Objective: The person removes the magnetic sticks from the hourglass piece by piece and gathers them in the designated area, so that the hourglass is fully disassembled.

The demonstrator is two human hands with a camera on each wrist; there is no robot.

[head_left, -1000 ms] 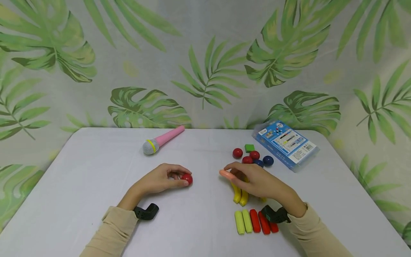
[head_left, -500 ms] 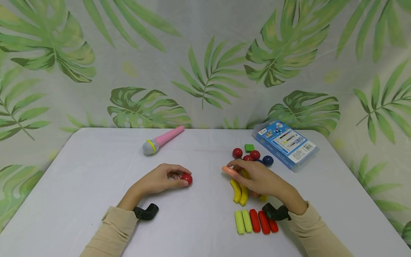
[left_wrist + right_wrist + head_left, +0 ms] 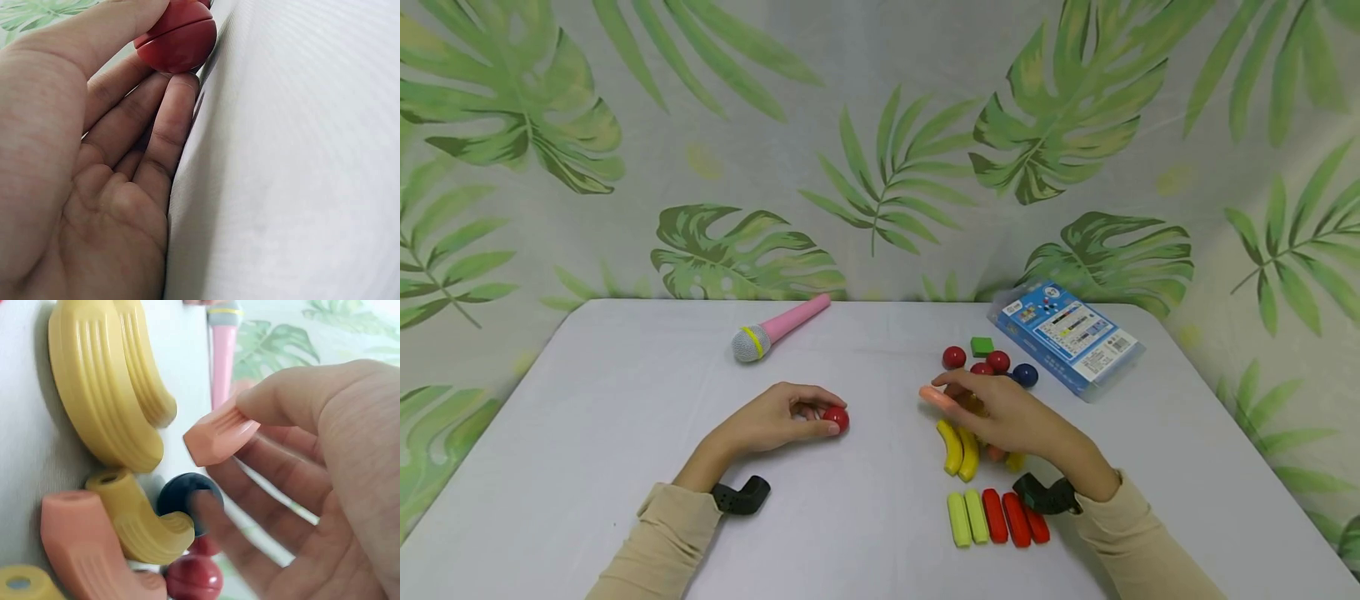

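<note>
My left hand (image 3: 782, 421) rests low on the table and pinches a red ball (image 3: 837, 419) between thumb and fingertips. The left wrist view shows a seam round that glossy ball (image 3: 181, 47). Over the toy pieces on the right, my right hand (image 3: 1011, 417) pinches a salmon-coloured curved rod (image 3: 936, 397) between thumb and fingers. In the right wrist view the rod (image 3: 219, 434) has grooved sides, and a lower, blurred finger (image 3: 215, 519) overlaps a dark blue ball (image 3: 178, 497). Yellow curved rods (image 3: 952, 448) lie beneath this hand, which partly hides several pieces.
Red balls (image 3: 954, 357), a blue ball (image 3: 1025, 375) and a green block (image 3: 982, 347) sit beyond my right hand. Lime (image 3: 958, 520) and red straight rods (image 3: 995, 517) lie nearer me. A blue box (image 3: 1071, 337) and a pink toy microphone (image 3: 782, 325) stay farther back.
My right hand has shifted slightly right and away from me, still holding the salmon rod. Two red balls near it have moved a little. The left hand has stayed still.
</note>
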